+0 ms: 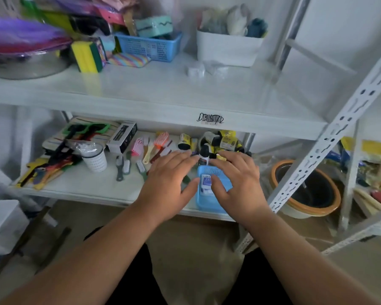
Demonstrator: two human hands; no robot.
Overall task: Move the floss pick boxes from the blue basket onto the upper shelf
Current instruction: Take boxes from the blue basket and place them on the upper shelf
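Note:
A small blue basket [209, 202] sits at the front of the lower shelf. Inside it lie white and blue floss pick boxes [206, 182], partly hidden by my hands. My left hand [169, 183] hovers at the basket's left side with fingers spread and nothing in it. My right hand [238, 183] is over the basket's right half, fingers spread, thumb beside the top box; it holds nothing. The upper shelf [141, 89] is white, with two clear floss pick boxes [195, 70] standing on it near the middle.
A larger blue basket [150, 46], a white bin [228, 49], sponges [87, 56] and a metal bowl [24, 64] line the back of the upper shelf. Brushes [154, 146], a cup [95, 158] and small bottles [204, 156] crowd the lower shelf. A slotted white upright [330, 137] stands at the right.

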